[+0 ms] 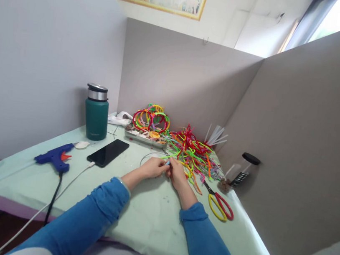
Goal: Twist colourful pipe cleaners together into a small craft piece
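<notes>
My left hand and my right hand meet over the middle of the table, fingertips pinched together. Between them shows a small light blue piece, too small and covered to name its kind. A thin dark wire hoop curves out behind my left hand; whether my fingers hold it, I cannot tell. Just beyond my right hand lies a loose heap of coloured pipe cleaners, red, green, yellow and orange. Scissors with one red and one yellow handle rest to the right of my right forearm.
A metal tray holds small pieces, with coloured pipe-cleaner rings above. Left stand a green flask, a phone on a white cable and a blue glue gun. White sticks and a black-lidded bottle are at the right.
</notes>
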A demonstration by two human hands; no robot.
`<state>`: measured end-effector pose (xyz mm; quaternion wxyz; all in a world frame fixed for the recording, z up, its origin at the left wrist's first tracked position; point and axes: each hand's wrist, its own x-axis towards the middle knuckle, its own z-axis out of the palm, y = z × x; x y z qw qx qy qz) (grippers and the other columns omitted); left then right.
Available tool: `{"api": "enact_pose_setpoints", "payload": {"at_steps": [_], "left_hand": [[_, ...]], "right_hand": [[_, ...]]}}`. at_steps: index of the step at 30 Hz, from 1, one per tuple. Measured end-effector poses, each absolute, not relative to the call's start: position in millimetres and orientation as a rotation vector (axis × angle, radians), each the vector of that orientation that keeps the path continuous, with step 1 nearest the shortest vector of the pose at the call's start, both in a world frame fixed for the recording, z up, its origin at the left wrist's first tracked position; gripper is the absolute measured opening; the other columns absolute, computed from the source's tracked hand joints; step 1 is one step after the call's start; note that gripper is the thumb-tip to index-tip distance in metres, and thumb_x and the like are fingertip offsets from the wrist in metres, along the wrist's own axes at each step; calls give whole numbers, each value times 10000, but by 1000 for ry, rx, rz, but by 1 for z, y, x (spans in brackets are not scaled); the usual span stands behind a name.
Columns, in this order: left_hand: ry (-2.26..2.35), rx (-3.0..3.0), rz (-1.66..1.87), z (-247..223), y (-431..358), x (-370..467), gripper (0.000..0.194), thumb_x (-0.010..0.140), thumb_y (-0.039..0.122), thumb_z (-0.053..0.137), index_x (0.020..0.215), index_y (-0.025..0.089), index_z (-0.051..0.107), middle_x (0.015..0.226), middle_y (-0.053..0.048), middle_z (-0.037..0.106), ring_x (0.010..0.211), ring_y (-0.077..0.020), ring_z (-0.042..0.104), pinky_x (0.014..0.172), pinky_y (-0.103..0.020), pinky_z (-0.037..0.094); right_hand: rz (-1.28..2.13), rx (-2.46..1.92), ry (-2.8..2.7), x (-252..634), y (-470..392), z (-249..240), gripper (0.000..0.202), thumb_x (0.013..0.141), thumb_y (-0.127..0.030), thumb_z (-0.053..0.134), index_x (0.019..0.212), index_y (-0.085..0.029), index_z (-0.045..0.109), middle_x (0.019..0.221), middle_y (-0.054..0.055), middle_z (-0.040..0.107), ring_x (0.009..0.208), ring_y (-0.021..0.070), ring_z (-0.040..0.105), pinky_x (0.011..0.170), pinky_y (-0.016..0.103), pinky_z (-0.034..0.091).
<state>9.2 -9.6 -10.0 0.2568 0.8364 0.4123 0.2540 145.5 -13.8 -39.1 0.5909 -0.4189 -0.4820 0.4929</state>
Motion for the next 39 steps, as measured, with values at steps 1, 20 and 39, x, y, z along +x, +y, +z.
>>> {"api": "enact_pose_setpoints", "payload": {"at_steps": [1, 20, 39], "left_hand": [[1111, 2264, 685, -10, -10, 9, 376, 818, 443, 398, 694, 163, 616, 516, 7, 587, 496, -110, 521, 517, -207, 355], [1008, 2275, 631, -3, -15, 9, 456, 862, 462, 357, 700, 155, 652, 531, -1, 612, 543, -115, 534, 572, -206, 369], [1156, 2272, 766, -13, -4, 10, 355, 823, 413, 425, 702, 150, 630, 542, -1, 607, 540, -114, 519, 560, -219, 353]], "right_hand": [[1139, -982, -1130, 146, -13, -40, 359, 731, -523, 552, 620, -184, 510, 384, -64, 415, 299, 68, 327, 331, 207, 220], [1190, -956, -931, 149, -17, -33, 333, 688, -505, 612, 684, -187, 513, 404, -76, 419, 305, 66, 359, 319, 188, 246], [1114, -1015, -1058, 146, -16, -37, 389, 684, -536, 613, 607, -181, 473, 413, -74, 428, 296, 44, 339, 316, 182, 218]]}}
